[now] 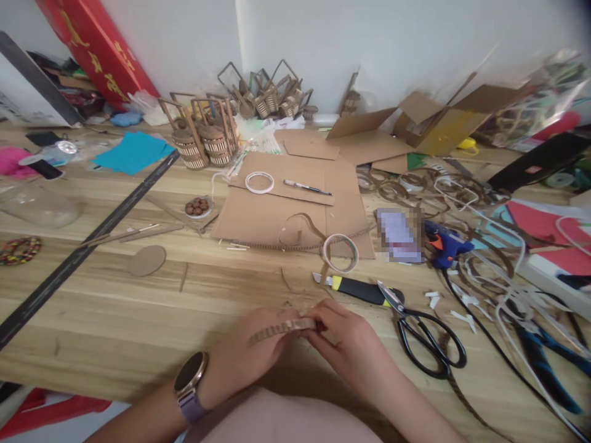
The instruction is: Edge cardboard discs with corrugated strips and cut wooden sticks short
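Pinching a ribbed strip [277, 330], the right hand [348, 341] hides its end; whether the left hand [247, 358] grips it, I cannot tell.

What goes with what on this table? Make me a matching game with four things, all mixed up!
1. ridged strip
2. pen
3. scissors
4. sheets left of the little baskets

A. bright blue
B. in the fingers
C. black-handled
D. lying on cardboard

Right pairs: 1-B, 2-D, 3-C, 4-A
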The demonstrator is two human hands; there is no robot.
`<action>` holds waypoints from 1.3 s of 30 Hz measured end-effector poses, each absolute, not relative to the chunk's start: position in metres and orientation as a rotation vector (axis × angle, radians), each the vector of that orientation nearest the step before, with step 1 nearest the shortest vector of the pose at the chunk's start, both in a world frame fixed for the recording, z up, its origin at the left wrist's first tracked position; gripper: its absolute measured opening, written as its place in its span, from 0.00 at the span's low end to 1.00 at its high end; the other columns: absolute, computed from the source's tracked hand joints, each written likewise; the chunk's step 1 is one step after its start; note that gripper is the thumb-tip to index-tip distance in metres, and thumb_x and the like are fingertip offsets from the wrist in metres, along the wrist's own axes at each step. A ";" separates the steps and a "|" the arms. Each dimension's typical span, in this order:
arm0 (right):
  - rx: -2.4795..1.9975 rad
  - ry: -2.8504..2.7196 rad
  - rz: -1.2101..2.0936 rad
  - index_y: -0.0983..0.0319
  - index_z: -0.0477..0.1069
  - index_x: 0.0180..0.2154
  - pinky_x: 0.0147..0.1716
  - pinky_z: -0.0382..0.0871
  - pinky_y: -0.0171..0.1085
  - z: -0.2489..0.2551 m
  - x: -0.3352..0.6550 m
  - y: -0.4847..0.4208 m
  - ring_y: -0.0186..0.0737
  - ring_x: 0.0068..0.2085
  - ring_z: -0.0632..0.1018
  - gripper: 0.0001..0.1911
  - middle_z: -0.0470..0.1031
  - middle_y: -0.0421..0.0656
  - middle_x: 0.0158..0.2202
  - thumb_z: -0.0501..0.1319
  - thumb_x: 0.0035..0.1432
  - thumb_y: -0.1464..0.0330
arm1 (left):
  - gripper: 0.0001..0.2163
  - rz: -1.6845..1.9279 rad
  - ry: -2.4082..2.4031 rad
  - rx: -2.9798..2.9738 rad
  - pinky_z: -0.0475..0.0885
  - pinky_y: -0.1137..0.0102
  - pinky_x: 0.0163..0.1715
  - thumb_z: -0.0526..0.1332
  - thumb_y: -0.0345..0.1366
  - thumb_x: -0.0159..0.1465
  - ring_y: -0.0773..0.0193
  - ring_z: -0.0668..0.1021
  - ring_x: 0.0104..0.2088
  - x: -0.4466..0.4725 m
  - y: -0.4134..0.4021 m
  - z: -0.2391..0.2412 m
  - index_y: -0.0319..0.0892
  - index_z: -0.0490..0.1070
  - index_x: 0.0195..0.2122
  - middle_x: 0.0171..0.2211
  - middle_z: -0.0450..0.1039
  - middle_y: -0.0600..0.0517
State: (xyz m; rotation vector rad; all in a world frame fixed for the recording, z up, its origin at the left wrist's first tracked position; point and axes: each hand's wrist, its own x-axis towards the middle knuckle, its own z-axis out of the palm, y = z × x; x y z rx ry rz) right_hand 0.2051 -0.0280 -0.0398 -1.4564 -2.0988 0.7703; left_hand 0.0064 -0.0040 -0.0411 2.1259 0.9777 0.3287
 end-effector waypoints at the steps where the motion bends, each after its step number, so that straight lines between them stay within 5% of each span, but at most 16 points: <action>1: -1.454 -2.112 0.773 0.60 0.72 0.33 0.32 0.69 0.34 -0.040 0.204 -0.028 0.39 0.33 0.76 0.08 0.73 0.41 0.32 0.60 0.58 0.78 | 0.14 0.322 0.999 2.130 0.72 0.65 0.51 0.50 0.31 0.72 0.57 0.79 0.49 0.007 -0.005 -0.042 0.49 0.73 0.49 0.48 0.78 0.53; 4: -1.427 -2.070 0.815 0.60 0.71 0.31 0.32 0.69 0.34 -0.040 0.207 -0.028 0.38 0.33 0.76 0.08 0.72 0.41 0.32 0.58 0.59 0.78 | 0.11 0.319 1.091 2.128 0.72 0.63 0.51 0.51 0.33 0.72 0.56 0.79 0.48 0.005 -0.007 -0.042 0.46 0.72 0.47 0.46 0.78 0.51; 11: -1.467 -1.661 0.915 0.59 0.71 0.30 0.31 0.69 0.34 -0.041 0.232 -0.031 0.37 0.30 0.74 0.07 0.73 0.40 0.28 0.60 0.60 0.65 | 0.18 0.711 0.979 1.794 0.65 0.59 0.63 0.59 0.32 0.67 0.57 0.69 0.63 -0.003 -0.006 -0.030 0.49 0.67 0.58 0.63 0.67 0.49; 20: -1.365 -1.169 1.168 0.59 0.74 0.32 0.27 0.70 0.32 -0.047 0.223 -0.041 0.36 0.27 0.73 0.16 0.73 0.39 0.26 0.66 0.56 0.52 | 0.08 1.247 0.973 1.120 0.72 0.63 0.56 0.65 0.39 0.64 0.56 0.75 0.58 0.002 -0.015 -0.041 0.45 0.72 0.43 0.51 0.79 0.49; 25: -1.377 -1.063 1.190 0.59 0.73 0.33 0.28 0.72 0.33 -0.052 0.218 -0.042 0.36 0.27 0.73 0.19 0.72 0.39 0.26 0.67 0.53 0.50 | 0.16 0.976 1.078 1.138 0.78 0.68 0.39 0.67 0.42 0.60 0.58 0.82 0.41 0.003 -0.013 -0.036 0.42 0.75 0.47 0.41 0.81 0.48; 34: -1.432 -1.231 1.141 0.58 0.73 0.34 0.32 0.71 0.34 -0.045 0.207 -0.042 0.39 0.32 0.75 0.10 0.76 0.40 0.29 0.67 0.54 0.60 | 0.12 0.847 1.142 1.222 0.75 0.71 0.33 0.63 0.41 0.61 0.61 0.81 0.33 0.014 -0.013 -0.033 0.42 0.80 0.42 0.35 0.82 0.49; 39: -1.451 -1.322 1.040 0.59 0.74 0.28 0.26 0.68 0.33 -0.034 0.202 -0.033 0.38 0.27 0.73 0.09 0.75 0.40 0.25 0.66 0.53 0.61 | 0.12 0.859 1.094 1.203 0.71 0.75 0.27 0.62 0.42 0.63 0.65 0.76 0.26 0.014 -0.013 -0.033 0.40 0.79 0.41 0.26 0.78 0.52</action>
